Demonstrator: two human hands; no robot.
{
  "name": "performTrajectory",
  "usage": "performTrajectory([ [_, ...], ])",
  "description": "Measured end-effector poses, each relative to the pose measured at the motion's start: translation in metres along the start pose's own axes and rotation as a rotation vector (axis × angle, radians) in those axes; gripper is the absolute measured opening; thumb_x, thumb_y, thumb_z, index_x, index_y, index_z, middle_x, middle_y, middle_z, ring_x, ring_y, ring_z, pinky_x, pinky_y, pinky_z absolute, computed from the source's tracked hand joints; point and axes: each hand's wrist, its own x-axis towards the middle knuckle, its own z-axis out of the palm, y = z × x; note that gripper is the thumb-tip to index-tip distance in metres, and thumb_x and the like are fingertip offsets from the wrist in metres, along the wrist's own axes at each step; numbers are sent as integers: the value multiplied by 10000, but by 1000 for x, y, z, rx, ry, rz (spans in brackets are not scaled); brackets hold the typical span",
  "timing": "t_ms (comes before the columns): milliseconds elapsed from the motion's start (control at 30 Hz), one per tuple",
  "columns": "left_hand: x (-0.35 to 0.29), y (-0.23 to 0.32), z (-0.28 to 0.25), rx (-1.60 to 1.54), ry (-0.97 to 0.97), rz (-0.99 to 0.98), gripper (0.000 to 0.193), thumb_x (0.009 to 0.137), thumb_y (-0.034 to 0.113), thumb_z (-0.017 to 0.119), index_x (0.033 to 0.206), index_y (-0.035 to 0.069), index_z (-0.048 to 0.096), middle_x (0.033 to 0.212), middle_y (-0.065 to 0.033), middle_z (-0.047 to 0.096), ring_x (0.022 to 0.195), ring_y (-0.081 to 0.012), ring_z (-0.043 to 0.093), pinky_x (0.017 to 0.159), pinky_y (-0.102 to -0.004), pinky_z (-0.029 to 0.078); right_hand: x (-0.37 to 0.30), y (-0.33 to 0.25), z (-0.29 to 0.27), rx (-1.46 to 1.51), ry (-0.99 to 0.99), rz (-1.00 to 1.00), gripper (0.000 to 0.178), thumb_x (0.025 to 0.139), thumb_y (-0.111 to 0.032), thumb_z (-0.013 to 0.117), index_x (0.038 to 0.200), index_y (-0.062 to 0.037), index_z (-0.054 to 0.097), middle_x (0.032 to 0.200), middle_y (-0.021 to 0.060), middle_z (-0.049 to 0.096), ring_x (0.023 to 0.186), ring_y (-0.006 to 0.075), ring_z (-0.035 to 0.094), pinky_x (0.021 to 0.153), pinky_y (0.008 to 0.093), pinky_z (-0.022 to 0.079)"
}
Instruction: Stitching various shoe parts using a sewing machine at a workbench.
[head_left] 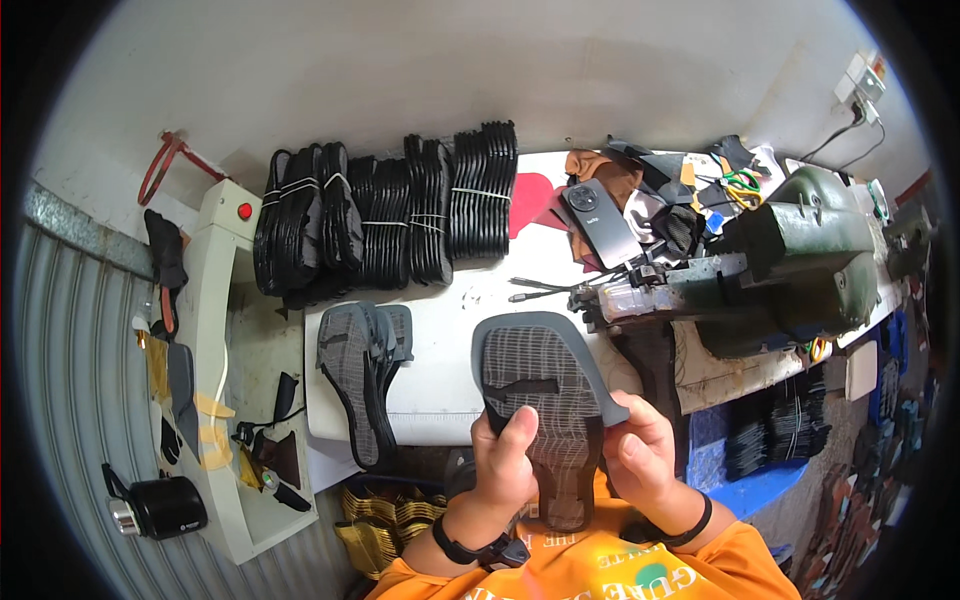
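Before my chest, both hands hold up a shoe insole (545,430) with dark grey plaid lining and a smooth grey band along its far edge. Closed on its left side is my left hand (505,460), thumb on top near a small dark tab. My right hand (642,455) pinches the grey band's free-looking end at the right edge, thumb and fingers together. Left of my hands, a small stack of similar insoles (352,380) with grey edging overhangs the table's front edge.
Bundles of black insoles (385,220) tied with string stand at the back of the white table (450,340). A phone (600,222) lies among scraps near scissors (742,188). A green sewing machine (800,250) occupies the right; a black bottle (170,507) is at left.
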Motion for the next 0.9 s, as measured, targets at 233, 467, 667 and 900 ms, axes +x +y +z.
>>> performTrajectory([
  [233, -11, -8, 10, 114, -31, 52, 320, 925, 61, 706, 1232, 1, 639, 1171, -70, 689, 1046, -158, 644, 937, -315, 503, 4, -6, 9, -294, 117, -141, 105, 904, 24, 688, 1000, 52, 719, 956, 81, 653, 830, 112, 589, 718, 234, 468],
  [467, -9, -1, 12, -41, -55, -92, 301, 941, 38, 669, 1239, 8, 640, 1163, -66, 696, 1029, -140, 654, 921, -322, 525, 2, -5, 3, -26, 304, 59, 127, 939, -42, 648, 880, 57, 702, 827, 63, 605, 591, 114, 528, 536, 258, 413],
  [667, -10, -4, 15, 161, 59, -31, 200, 939, 39, 681, 1130, -18, 690, 1066, -68, 731, 929, -135, 676, 845, -289, 543, 2, -15, 5, -573, 272, -238, 116, 847, 22, 716, 962, 30, 732, 727, 54, 591, 583, 127, 519, 524, 279, 404],
  [900, -16, -15, 19, 404, 108, 212, 206, 903, 25, 755, 1093, -30, 701, 1026, -58, 734, 890, -116, 679, 819, -265, 543, 11, -25, 18, -1666, -308, -993, 297, 701, -20, 728, 945, 147, 702, 761, 99, 571, 591, 179, 486, 482, 310, 362],
])
